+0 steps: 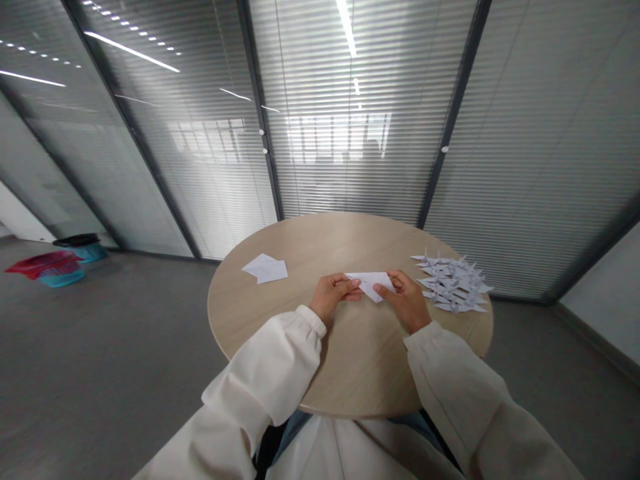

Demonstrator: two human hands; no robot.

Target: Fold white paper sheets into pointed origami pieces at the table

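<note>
Left grip point(334, 297) and right grip point(404, 301), both clenched on the edges of a folded white paper triangle point(370, 283), held over a round pale-wood counter point(360, 360). Loose white paper sheets point(265, 269) lying farther left; a heap of white paper origami cranes point(451, 283) just beside the right grip.
</note>
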